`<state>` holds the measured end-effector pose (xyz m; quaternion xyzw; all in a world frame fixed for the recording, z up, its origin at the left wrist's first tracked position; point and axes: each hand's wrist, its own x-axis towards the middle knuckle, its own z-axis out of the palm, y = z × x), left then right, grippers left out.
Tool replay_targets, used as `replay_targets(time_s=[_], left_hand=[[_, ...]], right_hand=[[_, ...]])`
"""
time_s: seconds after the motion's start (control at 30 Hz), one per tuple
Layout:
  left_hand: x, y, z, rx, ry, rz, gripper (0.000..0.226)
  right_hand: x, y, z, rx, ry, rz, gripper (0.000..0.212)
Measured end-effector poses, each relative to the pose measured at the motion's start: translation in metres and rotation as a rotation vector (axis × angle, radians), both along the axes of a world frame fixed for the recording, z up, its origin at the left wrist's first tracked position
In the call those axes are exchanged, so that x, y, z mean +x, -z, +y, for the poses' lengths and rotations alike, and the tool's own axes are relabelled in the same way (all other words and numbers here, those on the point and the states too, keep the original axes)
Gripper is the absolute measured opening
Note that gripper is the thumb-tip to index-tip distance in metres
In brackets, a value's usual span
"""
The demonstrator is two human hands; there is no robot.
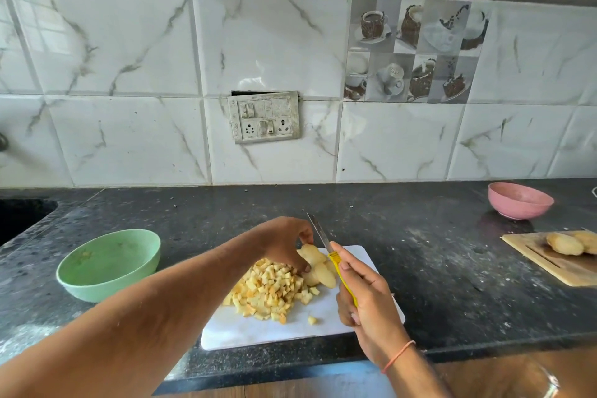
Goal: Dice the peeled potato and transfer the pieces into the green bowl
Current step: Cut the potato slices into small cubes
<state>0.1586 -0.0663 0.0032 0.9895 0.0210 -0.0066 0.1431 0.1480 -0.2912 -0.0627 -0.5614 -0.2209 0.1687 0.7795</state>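
Sitting left on the counter, the green bowl (108, 263) is apart from the white board (342, 323). On it, diced pieces (268, 291); the left hand (284, 244), fingers curled, pinches potato slices (318, 268). Just right, the right hand (365, 297) grips the knife (329, 252), blade pointing away, beside the slices.

Two bowls (108, 265) (520, 200); two boards (258, 329) (549, 265); one knife (332, 260); two whole potatoes (564, 244) (588, 241)
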Motion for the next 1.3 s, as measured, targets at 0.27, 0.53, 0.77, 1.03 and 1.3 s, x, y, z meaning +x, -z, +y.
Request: replay_targets(time_s=[0.27, 0.53, 0.77, 1.03, 1.3], left_hand=[[-0.011, -0.01, 0.016, -0.26, -0.045, -0.057, 0.027], [-0.028, -0.008, 0.03, -0.619, -0.185, -0.156, 0.028], [-0.033, -0.01, 0.031, -0.7, -0.268, -0.22, 0.02], [-0.084, 0.005, 0.038, -0.919, -0.367, -0.396, 0.015], [-0.18, 0.077, 0.076, -1.25, -0.554, -0.64, 0.014]], right_hand=[[0.001, 0.001, 0.0, 0.022, -0.003, 0.021, 0.033], [0.002, 0.002, 0.0, 0.024, -0.004, 0.013, 0.033], [0.002, 0.003, 0.001, 0.027, 0.008, 0.001, 0.033], [0.004, 0.004, 0.001, 0.043, 0.008, -0.019, 0.034], [-0.003, 0.002, 0.003, -0.057, 0.031, -0.113, 0.035]])
